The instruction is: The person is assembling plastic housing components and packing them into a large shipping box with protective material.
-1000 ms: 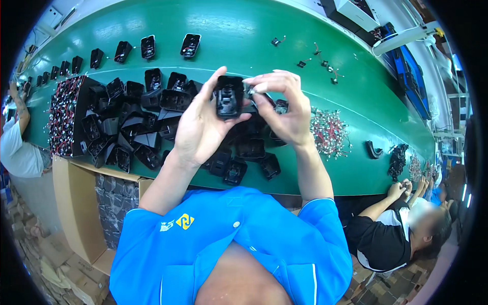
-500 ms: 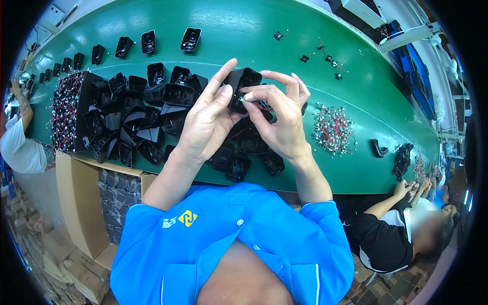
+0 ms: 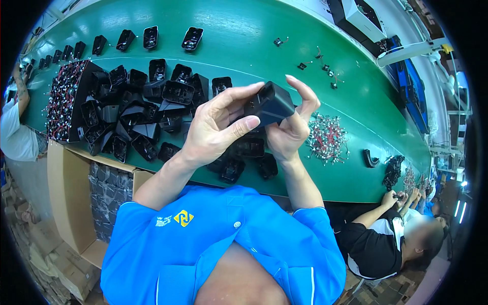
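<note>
A black plastic housing, hollow and box-like, is held tilted above the near part of the bench. My left hand grips its left end, thumb on the near side and fingers along the far side. My right hand is closed against its right end, with one finger raised past the far corner; the housing hides some of its fingertips. Whether a small wired part sits inside cannot be made out. More black housings lie heaped beside and beneath my hands. Right of my right hand is a pile of small red-wired parts.
A black box heaped with wired parts stands left of the housings. Along the far side of the green bench runs a row of housings. An open carton stands at near left. Another person works at right.
The housing has turned over and moved right and nearer, its outer side now showing. My right fingers have gone from pinching a small wired part at its opening to its right end.
</note>
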A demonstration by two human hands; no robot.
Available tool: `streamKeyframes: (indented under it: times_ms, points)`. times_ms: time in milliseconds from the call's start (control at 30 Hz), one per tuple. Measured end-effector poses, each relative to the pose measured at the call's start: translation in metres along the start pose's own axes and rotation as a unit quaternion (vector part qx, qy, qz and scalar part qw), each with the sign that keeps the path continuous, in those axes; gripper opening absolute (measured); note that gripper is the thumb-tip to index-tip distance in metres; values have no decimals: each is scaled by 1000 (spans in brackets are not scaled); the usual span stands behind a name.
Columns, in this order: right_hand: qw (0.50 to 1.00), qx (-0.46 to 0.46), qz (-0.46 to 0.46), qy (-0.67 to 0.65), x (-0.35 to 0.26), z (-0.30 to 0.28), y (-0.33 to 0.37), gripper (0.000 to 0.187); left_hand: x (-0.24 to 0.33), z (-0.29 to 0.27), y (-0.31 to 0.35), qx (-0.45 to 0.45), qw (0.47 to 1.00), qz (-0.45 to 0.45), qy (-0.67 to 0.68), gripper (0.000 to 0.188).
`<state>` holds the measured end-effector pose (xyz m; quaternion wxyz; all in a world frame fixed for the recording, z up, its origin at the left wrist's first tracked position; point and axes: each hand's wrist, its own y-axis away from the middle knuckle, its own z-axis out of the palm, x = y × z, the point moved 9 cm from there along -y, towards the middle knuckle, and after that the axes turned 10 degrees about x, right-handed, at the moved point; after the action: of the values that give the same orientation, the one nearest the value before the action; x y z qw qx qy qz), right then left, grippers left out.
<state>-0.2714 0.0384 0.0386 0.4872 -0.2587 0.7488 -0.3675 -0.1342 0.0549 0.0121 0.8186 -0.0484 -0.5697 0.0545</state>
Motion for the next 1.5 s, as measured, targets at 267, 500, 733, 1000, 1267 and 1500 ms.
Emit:
streamKeyframes:
  times_ms: [267, 500, 733, 1000, 1267, 1500]
  points:
    - [996, -73, 32, -32, 3, 46, -16, 36, -13, -39, -18, 93, 989, -85, 83, 50]
    - [971, -227, -49, 49, 50, 125, -55, 36, 8, -111, -61, 188, 967, 1, -170, 40]
    - [856, -424, -44, 294, 154, 173, -36, 42, 5, -157, -87, 13, 740, 76, -668, 38]
    - [923, -296, 55, 239, 162, 112, -65, 43, -19, -147, -99, -105, 658, 13, -745, 30]
    - [858, -235, 150, 431, 250, 6, -44, 29, 32, -122, -94, 72, 697, 286, -654, 30]
    - [915, -256, 61, 306, 233, 3, -19, 18, 30, -98, -65, 67, 995, -37, 63, 39]
